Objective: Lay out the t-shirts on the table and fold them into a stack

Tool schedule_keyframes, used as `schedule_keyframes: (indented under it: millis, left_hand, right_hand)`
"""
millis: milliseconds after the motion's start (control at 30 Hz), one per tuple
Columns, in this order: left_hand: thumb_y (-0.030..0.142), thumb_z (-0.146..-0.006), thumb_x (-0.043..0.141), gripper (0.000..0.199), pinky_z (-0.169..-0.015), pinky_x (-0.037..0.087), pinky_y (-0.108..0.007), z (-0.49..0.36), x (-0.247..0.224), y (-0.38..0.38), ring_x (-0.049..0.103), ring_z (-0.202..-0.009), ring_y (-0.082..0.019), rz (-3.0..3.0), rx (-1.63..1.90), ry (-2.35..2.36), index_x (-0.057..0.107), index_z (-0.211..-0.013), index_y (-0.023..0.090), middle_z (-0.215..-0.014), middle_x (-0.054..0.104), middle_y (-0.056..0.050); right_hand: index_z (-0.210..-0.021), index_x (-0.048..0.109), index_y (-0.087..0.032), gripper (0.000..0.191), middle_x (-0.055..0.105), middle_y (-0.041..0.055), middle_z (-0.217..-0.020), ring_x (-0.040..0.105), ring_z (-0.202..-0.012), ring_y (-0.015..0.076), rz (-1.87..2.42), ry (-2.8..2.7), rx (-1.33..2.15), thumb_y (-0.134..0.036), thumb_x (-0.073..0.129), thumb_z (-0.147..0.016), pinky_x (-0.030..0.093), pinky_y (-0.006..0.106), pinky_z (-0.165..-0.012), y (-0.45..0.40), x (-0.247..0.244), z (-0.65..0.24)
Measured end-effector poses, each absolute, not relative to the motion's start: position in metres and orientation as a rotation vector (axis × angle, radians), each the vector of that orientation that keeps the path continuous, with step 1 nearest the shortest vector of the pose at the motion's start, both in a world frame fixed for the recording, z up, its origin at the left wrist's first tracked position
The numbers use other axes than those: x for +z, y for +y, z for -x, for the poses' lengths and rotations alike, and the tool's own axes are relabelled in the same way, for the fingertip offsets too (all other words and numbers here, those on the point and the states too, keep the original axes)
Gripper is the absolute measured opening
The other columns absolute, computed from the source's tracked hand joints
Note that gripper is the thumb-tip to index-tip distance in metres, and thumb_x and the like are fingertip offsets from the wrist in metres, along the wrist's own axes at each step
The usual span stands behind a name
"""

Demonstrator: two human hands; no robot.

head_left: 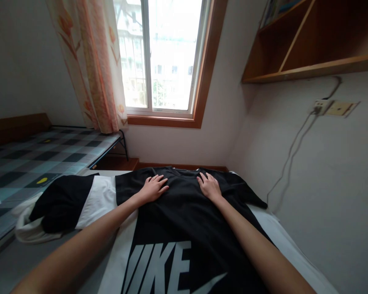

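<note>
Black shirt (171, 216) reaches the table's (15, 257) far edge, left hand (155, 188) and right hand (209, 186) spread on it; shelf (313, 68) holds books (271, 13).

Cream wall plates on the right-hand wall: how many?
2, side by side below the brown wooden shelf: the left cream plate, with a grey cable plugged in, and the right cream plate.

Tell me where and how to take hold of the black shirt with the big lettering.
Probably best by its shoulders, one each side of the collar, pinching from above. The shirt lies spread flat, lettering up, collar at the far end, so the shoulders offer two matching holds. The left hand and right hand rest flat near them.
</note>
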State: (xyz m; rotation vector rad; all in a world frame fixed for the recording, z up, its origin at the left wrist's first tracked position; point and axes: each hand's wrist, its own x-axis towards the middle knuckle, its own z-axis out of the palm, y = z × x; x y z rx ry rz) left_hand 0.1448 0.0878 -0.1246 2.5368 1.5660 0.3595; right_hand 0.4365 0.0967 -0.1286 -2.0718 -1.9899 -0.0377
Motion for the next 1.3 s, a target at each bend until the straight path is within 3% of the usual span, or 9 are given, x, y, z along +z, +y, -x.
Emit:
schedule_keyframes:
  millis: [167,333,500,567,833,1067,1167,1300]
  left_hand:
    - [0.05,-0.098,0.032,0.047,-0.105,0.035,-0.045,-0.13,-0.113,0.041,0.049,-0.126,-0.026,-2.478,0.63,1.488,0.063,-0.123,0.025,-0.138,0.053,-0.009]
    - [0.045,-0.091,0.049,0.034,-0.097,0.04,-0.044,-0.116,-0.101,-0.008,0.052,-0.113,-0.027,-2.496,0.888,1.621,0.065,-0.112,0.023,-0.115,0.058,-0.009]
    - [0.039,-0.088,0.051,0.026,-0.074,0.046,-0.031,-0.098,-0.098,-0.048,0.06,-0.077,-0.019,-2.325,0.699,1.674,0.061,-0.1,0.018,-0.087,0.059,-0.005]
    - [0.038,-0.087,0.052,0.027,-0.069,0.044,-0.029,-0.094,-0.099,-0.062,0.06,-0.072,-0.019,-2.287,0.565,1.689,0.06,-0.101,0.017,-0.081,0.059,-0.003]
    - [0.045,-0.085,0.051,0.048,-0.071,0.041,-0.03,-0.094,-0.092,-0.118,0.062,-0.078,-0.023,-2.275,0.388,1.716,0.055,-0.122,0.015,-0.079,0.064,-0.005]
    - [0.047,-0.079,0.057,0.051,-0.064,0.039,-0.028,-0.096,-0.087,-0.154,0.059,-0.068,-0.021,-2.098,0.476,1.555,0.057,-0.12,0.017,-0.065,0.058,0.001]
    - [0.05,-0.074,0.062,0.061,-0.067,0.041,-0.029,-0.098,-0.088,-0.164,0.058,-0.07,-0.021,-1.999,0.519,1.494,0.057,-0.123,0.015,-0.069,0.06,0.0]
    - [0.046,-0.068,0.07,0.062,-0.075,0.045,-0.03,-0.101,-0.085,-0.181,0.058,-0.081,-0.02,-1.885,0.579,1.334,0.061,-0.122,0.018,-0.092,0.065,-0.004]
  right_hand:
    - [-0.145,0.044,-0.018,0.057,0.04,0.0151,-0.15,0.03,-0.14,0.0269,1.977,-2.049,-0.123,-0.048,0.028,-0.1,0.022,0.04,-0.112,0.063,-0.13,-0.427]
    - [-0.139,0.052,-0.017,0.05,0.046,0.0151,-0.144,0.035,-0.136,0.0274,1.877,-2.094,-0.192,-0.042,0.034,-0.099,0.026,0.039,-0.11,0.027,-0.125,-0.421]
    - [-0.134,0.055,-0.018,0.046,0.049,0.0147,-0.139,0.043,-0.128,0.0274,1.907,-2.125,-0.134,-0.04,0.039,-0.097,0.036,0.039,-0.103,-0.012,-0.119,-0.428]
    - [-0.134,0.054,-0.019,0.045,0.05,0.0148,-0.138,0.045,-0.125,0.0283,1.96,-2.123,-0.12,-0.04,0.041,-0.096,0.039,0.039,-0.099,-0.03,-0.116,-0.437]
    - [-0.118,0.059,-0.015,0.039,0.059,0.0157,-0.116,0.059,-0.104,0.0281,2.317,-1.893,-0.226,-0.042,0.045,-0.094,0.045,0.037,-0.085,-0.117,-0.092,-0.49]
    - [-0.092,0.068,-0.012,0.062,0.069,0.0215,-0.096,0.067,-0.09,0.0318,2.572,-1.746,-0.006,-0.065,0.036,-0.089,0.049,0.041,-0.075,-0.171,-0.088,-0.544]
    - [-0.077,0.069,-0.013,0.059,0.071,0.0223,-0.088,0.068,-0.087,0.0336,2.508,-1.768,0.127,-0.065,0.042,-0.086,0.05,0.041,-0.073,-0.182,-0.091,-0.555]
    - [-0.078,0.068,-0.015,0.039,0.073,0.0142,-0.087,0.067,-0.087,0.0304,2.11,-1.71,0.493,-0.053,0.06,-0.077,0.052,0.04,-0.079,-0.192,-0.089,-0.548]
